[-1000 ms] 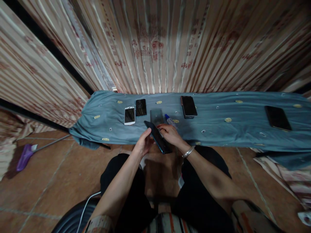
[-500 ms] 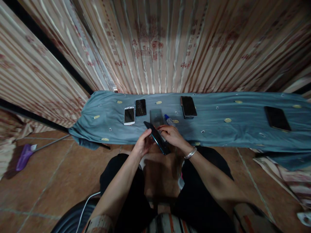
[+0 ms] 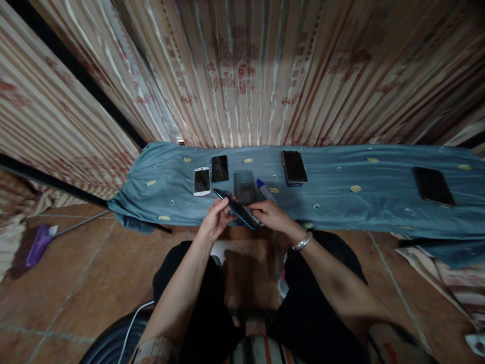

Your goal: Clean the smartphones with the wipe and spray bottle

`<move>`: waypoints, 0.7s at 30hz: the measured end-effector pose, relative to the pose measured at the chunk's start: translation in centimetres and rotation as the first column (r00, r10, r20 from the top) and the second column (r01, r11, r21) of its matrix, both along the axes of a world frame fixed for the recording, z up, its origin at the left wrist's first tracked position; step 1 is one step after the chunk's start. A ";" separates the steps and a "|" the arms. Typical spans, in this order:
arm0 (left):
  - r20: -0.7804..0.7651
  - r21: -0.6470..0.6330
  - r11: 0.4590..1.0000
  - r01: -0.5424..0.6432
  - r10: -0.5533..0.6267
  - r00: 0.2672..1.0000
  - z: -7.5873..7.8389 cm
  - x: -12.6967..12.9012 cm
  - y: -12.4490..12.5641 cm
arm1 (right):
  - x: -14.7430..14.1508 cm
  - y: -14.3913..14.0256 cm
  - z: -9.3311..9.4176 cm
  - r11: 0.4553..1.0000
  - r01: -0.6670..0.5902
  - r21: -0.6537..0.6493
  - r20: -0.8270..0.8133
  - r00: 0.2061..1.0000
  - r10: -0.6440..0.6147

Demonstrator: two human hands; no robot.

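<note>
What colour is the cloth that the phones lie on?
Blue-grey cloth with small yellow oval motifs, clearest in the head view.

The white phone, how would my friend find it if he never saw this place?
Look at the long blue cloth below the striped curtain. Near its left end, a few phones lie flat. The white phone is leftmost, beside a black phone, and alone has a white frame.

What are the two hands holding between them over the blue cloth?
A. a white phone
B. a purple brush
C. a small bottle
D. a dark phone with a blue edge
D: the left hand and right hand grip the ends of a dark phone with a blue edge, tilted above the cloth; the white phone and small bottle lie untouched on it.
</note>
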State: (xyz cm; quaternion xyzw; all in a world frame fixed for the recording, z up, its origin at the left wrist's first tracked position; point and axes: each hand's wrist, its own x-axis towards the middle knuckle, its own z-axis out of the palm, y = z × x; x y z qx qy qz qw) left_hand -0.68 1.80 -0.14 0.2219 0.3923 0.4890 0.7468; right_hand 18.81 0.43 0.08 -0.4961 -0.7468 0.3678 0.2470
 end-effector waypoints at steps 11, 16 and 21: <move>0.001 -0.072 0.983 -0.170 0.170 0.985 0.2 -0.9 0.8 | 1.0 -0.9 -0.2 1.000 -0.004 -0.006 -0.016 1.000 0.004; 0.010 -0.089 0.968 -0.235 0.236 0.972 0.3 -0.6 0.8 | 0.5 -1.5 -0.1 0.986 0.133 0.100 -0.041 0.991 -0.130; -0.005 -0.081 0.959 -0.270 0.271 0.963 0.2 -0.6 0.9 | -0.1 -2.0 0.4 0.975 0.138 0.173 -0.104 0.987 -0.121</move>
